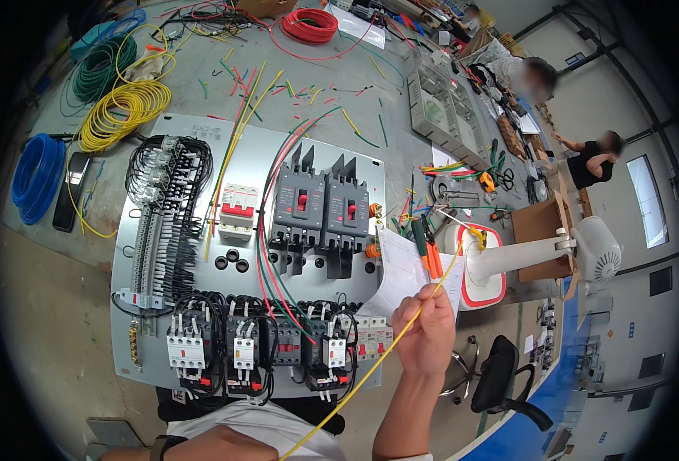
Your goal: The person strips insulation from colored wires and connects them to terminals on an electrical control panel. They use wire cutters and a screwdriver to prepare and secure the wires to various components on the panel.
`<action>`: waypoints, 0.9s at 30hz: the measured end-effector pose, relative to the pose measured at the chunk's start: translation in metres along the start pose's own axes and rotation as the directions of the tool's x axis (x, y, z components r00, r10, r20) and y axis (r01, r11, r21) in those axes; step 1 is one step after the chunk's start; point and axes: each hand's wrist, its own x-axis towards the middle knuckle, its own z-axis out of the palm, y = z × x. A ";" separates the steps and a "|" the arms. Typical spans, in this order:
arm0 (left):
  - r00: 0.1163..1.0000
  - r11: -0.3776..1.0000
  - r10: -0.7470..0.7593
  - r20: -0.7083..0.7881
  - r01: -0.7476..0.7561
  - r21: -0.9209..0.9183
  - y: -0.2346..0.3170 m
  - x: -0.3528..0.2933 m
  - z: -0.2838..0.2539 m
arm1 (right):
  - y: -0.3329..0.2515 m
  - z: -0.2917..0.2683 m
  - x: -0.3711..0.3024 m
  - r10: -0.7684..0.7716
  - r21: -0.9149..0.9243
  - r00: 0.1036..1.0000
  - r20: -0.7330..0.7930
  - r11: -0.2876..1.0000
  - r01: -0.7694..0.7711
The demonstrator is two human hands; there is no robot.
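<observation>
My right hand (425,329) is raised right of the metal panel (236,165), its fingers closed on a yellow wire (370,371). From the pinch the wire runs down-left to the lower edge, and its other end rises past the fingertips. My left hand (220,447) shows only in part at the lower edge, beyond a dark wristband; its fingers are out of view. Contactors (243,347) line the panel's near edge. Two black circuit breakers (301,201) with red switches, a smaller white breaker (236,209) and a terminal strip (149,238) are mounted farther up.
Yellow (128,115), blue (38,178) and red (309,26) wire coils lie on the table beside a phone (71,192). Wire scraps are scattered behind the panel. Orange-handled pliers (432,257) lie on paper near a white fan (508,261). A chair (505,376) stands right; people are farther off.
</observation>
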 end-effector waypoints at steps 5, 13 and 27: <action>0.998 0.999 0.020 -0.051 -0.021 -0.025 0.001 -0.006 0.002 | -0.008 -0.005 0.015 -0.028 -0.057 1.000 -0.007 0.998 0.027; 0.999 0.996 0.024 -0.037 -0.027 -0.079 0.001 -0.017 0.003 | -0.022 -0.022 0.045 -0.062 -0.131 0.998 -0.024 0.990 0.058; 1.000 0.982 -0.011 -0.009 0.009 -0.188 -0.015 -0.029 -0.010 | -0.021 -0.038 0.057 -0.036 0.121 0.994 -0.105 0.991 0.048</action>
